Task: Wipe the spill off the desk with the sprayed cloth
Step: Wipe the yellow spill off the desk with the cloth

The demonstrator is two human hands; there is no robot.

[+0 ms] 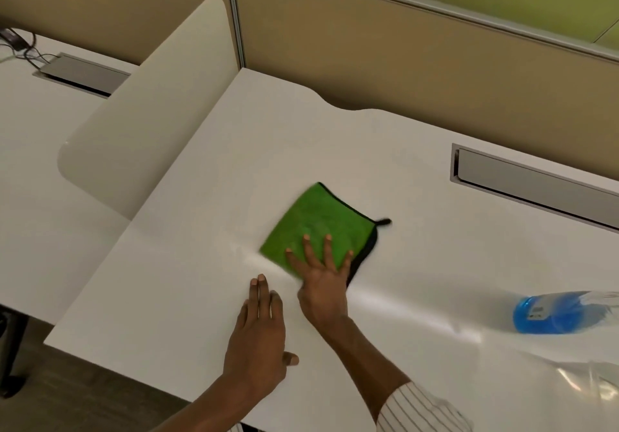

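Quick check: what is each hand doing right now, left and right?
Left hand: open, flat on the desk, holding nothing.
Right hand: open, fingers spread, pressing on the green cloth.

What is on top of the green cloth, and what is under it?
The right hand lies flat on the cloth, fingers spread. Under it is the desk; any spill there is covered and cannot be seen.
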